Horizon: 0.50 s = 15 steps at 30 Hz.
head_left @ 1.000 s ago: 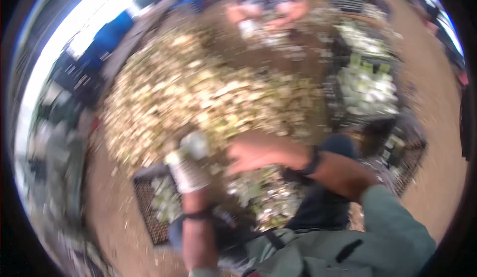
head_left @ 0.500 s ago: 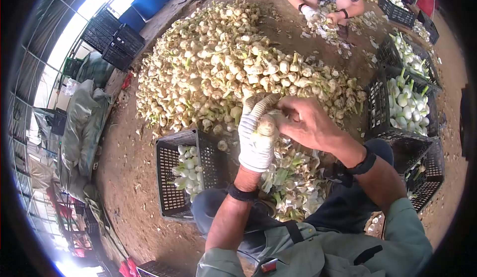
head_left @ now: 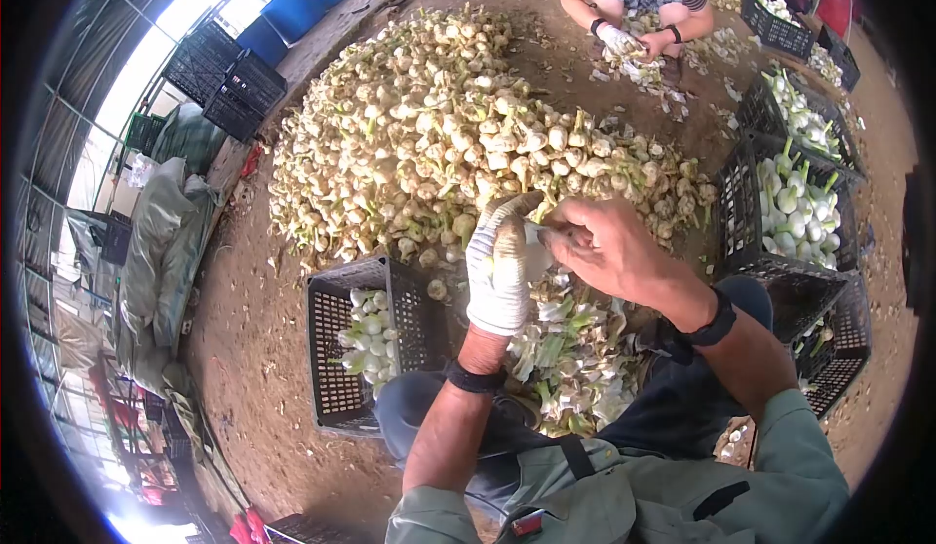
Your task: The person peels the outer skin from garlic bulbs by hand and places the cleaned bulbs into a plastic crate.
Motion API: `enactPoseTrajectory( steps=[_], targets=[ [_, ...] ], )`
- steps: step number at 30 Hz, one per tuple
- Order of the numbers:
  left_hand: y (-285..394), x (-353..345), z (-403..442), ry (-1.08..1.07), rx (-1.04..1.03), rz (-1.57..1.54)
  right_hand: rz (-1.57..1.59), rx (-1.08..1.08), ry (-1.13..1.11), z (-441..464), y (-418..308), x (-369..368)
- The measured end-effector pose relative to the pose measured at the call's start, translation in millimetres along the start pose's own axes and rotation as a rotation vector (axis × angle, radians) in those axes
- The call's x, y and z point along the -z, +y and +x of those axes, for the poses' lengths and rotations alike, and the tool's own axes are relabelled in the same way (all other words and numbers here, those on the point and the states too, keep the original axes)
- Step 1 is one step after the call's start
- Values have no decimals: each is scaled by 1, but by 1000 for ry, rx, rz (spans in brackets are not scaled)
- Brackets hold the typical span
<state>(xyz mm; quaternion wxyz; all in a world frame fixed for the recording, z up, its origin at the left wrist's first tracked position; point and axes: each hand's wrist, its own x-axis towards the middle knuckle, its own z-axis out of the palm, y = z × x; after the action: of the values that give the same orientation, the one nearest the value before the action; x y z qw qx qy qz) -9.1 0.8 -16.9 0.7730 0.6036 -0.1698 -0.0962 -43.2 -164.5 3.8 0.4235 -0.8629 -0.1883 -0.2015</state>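
My left hand (head_left: 498, 266), in a white knit glove with soiled fingers, is closed around a garlic bulb (head_left: 537, 259). Only a pale, smooth part of the bulb shows between the hands. Bare and closed, my right hand (head_left: 612, 250) pinches at the bulb's right side, apparently on its skin; the fingertips partly hide the contact. Below the hands, peeled skins and leaves (head_left: 575, 369) lie heaped between my knees. Beyond them spreads a large pile of unpeeled garlic (head_left: 409, 135).
A black crate (head_left: 419, 320) with white bulbs stands by my left knee. More crates with peeled bulbs (head_left: 799, 208) line the right side. Another person (head_left: 639, 8) crouches at the far side, hands at work. Stacked crates (head_left: 229, 76) and blue barrels (head_left: 292, 8) stand far left.
The brownish, rounded bulb surface seen beside my left glove has given way to a smooth white surface. My right hand has shifted slightly, its fingers still curled at the bulb.
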Motion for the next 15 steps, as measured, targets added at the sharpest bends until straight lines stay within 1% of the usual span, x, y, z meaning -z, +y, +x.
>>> enactPoseTrajectory(
  steps=[1,3,4,5,6,7,8,10,12,13,14,15],
  targets=[
    [-2,3,0,28,-78,157,-2,-2,-1,-1,1,-5],
    [-12,9,3,68,-241,448,9,-90,10,-3,3,-11],
    [-13,14,2,57,-216,450,-19,-106,-43,-2,-5,-5],
    [-17,11,1,103,-231,474,63,-58,78,-5,5,-18],
    [-30,19,6,85,-400,656,115,-45,40,-8,10,-18],
    [-30,13,4,110,-308,377,63,-81,71,-7,5,-19],
    [-27,13,9,190,-143,318,73,-165,-3,-7,5,-17],
    [-49,26,15,198,-53,63,15,-125,39,-7,7,-21],
    [-38,16,13,249,41,98,-102,7,194,-9,14,-26],
    [-55,24,19,313,105,-36,-99,34,219,-8,11,-21],
    [-27,-2,11,327,123,-3,-112,34,222,-8,12,-21],
    [-15,-13,11,340,196,-81,-111,24,240,-9,13,-23]
  ],
)
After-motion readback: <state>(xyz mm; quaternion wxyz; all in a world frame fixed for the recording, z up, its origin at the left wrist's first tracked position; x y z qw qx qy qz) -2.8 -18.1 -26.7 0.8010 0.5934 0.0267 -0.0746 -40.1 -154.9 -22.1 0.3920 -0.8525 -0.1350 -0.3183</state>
